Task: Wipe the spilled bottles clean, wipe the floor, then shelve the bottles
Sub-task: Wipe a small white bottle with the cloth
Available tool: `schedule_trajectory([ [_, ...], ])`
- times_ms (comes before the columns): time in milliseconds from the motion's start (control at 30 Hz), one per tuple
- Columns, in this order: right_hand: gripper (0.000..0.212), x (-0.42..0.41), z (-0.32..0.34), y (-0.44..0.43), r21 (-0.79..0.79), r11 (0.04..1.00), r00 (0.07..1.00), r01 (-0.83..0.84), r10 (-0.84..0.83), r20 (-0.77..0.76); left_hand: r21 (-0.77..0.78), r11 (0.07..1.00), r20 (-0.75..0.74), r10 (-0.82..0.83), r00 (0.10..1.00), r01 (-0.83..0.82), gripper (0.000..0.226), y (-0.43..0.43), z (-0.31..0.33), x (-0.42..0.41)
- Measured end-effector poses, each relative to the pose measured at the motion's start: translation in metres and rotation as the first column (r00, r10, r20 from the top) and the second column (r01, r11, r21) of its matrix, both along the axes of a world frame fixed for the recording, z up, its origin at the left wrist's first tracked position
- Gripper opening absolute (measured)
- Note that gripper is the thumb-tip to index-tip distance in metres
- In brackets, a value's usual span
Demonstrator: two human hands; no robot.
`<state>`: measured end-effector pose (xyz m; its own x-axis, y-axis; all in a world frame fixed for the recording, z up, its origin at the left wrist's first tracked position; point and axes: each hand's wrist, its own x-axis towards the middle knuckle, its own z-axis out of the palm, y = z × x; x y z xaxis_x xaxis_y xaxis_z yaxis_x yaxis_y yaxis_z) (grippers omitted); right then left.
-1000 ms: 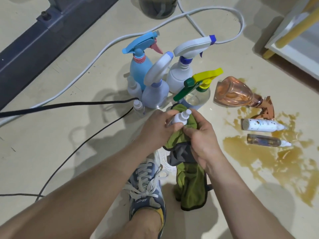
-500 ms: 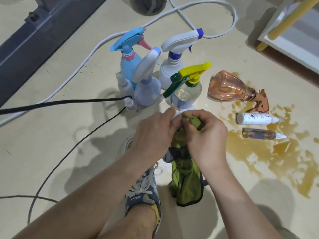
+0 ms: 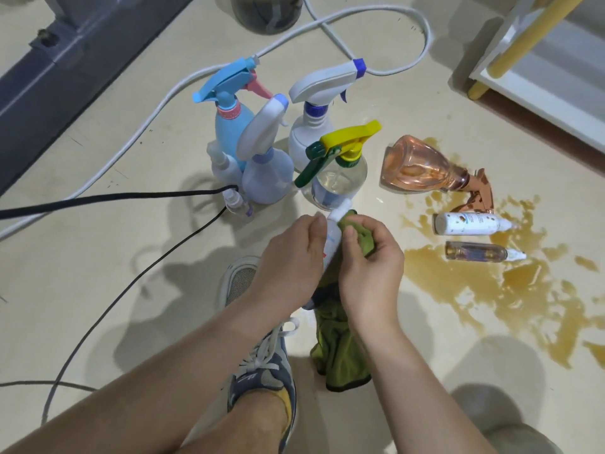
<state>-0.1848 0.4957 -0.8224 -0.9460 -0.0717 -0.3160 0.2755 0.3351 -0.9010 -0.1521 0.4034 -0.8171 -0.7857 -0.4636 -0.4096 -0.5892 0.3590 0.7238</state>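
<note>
One small bottle [image 3: 333, 234] sits between your hands, above the floor [image 3: 131, 276] and just in front of the upright sprayers [image 3: 268, 165]. Your left hand [image 3: 288, 257] curls round its body. Your right hand [image 3: 370, 270] pinches the cloth [image 3: 363, 239] against its side, thumb on top.

It looks like light, hard plastic and is likely slick, so grip the body, not the cap, and let the soft cloth wrap it.

Three more lie in the puddle [image 3: 497, 290]. The orange sprayer [image 3: 419, 168] is bulky, so it is best lifted by the neck. The white tube [image 3: 468, 224] and clear tube [image 3: 474, 252] may roll.
</note>
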Motion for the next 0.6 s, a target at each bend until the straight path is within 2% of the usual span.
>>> schedule_trajectory([
  [67, 0.016, -0.005, -0.005, -0.006, -0.059, 0.986, 0.976, 0.156, -0.145, 0.164, -0.034, 0.999, 0.011, -0.011, 1.000, 0.012, 0.031, 0.005, 0.002, 0.007],
  [133, 0.016, -0.001, -0.002, -0.013, -0.100, 0.966, 0.947, 0.237, -0.207, 0.245, -0.101, 0.995, 0.001, -0.018, 1.000, 0.018, 0.030, 0.002, 0.006, 0.008],
  [267, 0.030, 0.030, 0.015, -0.022, -0.087, 0.994, 0.984, 0.070, -0.054, 0.172, -0.145, 0.989, 0.050, 0.025, 0.998, -0.017, 0.032, -0.011, 0.006, -0.001],
  [333, 0.025, 0.027, 0.011, -0.026, -0.121, 0.988, 0.981, 0.096, -0.073, 0.178, -0.159, 0.987, 0.058, -0.026, 0.998, 0.035, 0.026, -0.006, 0.009, 0.007],
  [433, 0.022, 0.015, -0.002, -0.032, -0.183, 0.966, 0.950, 0.183, -0.126, 0.286, -0.151, 0.985, 0.035, -0.083, 0.996, 0.088, 0.024, 0.002, 0.014, 0.019],
  [533, 0.028, 0.035, 0.007, -0.033, -0.174, 0.985, 0.968, 0.014, 0.030, 0.250, -0.161, 0.987, 0.079, -0.002, 0.997, 0.015, 0.026, -0.018, 0.007, 0.007],
  [600, 0.024, 0.043, 0.017, -0.033, -0.176, 0.984, 0.966, -0.037, 0.081, 0.244, -0.215, 0.975, 0.091, -0.039, 0.995, 0.058, 0.027, -0.024, 0.006, 0.008],
])
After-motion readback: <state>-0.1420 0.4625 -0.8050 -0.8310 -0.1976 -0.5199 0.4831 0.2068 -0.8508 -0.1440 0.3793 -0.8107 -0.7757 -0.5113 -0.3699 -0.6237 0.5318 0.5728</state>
